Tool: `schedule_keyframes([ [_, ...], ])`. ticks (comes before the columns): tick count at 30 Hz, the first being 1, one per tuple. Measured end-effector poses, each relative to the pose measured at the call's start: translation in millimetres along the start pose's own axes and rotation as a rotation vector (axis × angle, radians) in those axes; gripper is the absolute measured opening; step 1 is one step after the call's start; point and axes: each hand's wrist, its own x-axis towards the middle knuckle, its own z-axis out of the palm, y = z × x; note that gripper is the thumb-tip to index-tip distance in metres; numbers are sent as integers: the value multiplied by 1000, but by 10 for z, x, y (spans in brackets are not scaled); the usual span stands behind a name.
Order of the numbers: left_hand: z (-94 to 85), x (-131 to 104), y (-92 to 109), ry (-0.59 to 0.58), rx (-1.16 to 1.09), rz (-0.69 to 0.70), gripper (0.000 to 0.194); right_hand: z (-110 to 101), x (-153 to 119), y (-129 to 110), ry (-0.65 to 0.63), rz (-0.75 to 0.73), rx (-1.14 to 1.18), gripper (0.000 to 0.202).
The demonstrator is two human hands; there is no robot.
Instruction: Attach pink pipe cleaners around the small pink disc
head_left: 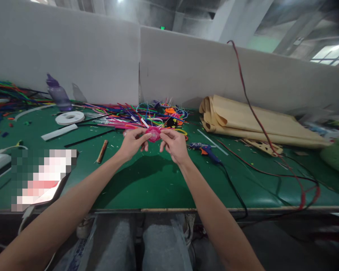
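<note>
Between my two hands is a small round pink piece (pixel 154 134), held up above the green table; its exact kind is too small to make out. My left hand (pixel 134 143) pinches its left edge between thumb and forefinger. On the opposite edge, my right hand (pixel 173 144) pinches it the same way, with the other fingers curled. Thin pale strands rise from behind the piece. Just beyond the hands lies a heap of colourful pipe cleaners (pixel 121 119). A blue glue gun (pixel 206 148) with an orange trigger rests to the right of my right hand.
Brown paper (pixel 257 120) lies folded at the back right. At left are a purple bottle (pixel 58 94), a white tape roll (pixel 70 117), a white strip (pixel 59 132), a brown stick (pixel 102 151) and a lit phone (pixel 48 180). A red-black cable (pixel 251 101) hangs across the right side.
</note>
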Motion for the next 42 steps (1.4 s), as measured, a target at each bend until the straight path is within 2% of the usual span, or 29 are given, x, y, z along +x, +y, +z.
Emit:
schedule_keyframes([
  [4,-10,1,1,-1,13,8,22,8,-18,-26,20,6,-4,20],
  [10,-19,1,23,4,23,-1,23,-46,-14,-77,-92,88,35,24],
  [21,-11,-7,10,-17,15,-7,23,-38,-9,-46,-20,61,8,20],
  [27,-24,0,7,-11,35,17,23,-41,-18,-93,-57,96,25,20],
  [33,-27,3,-11,-18,32,20,24,-41,-17,-82,-30,91,21,15],
  [42,-12,-10,28,-17,57,17,25,-56,-15,-93,-68,108,19,20],
])
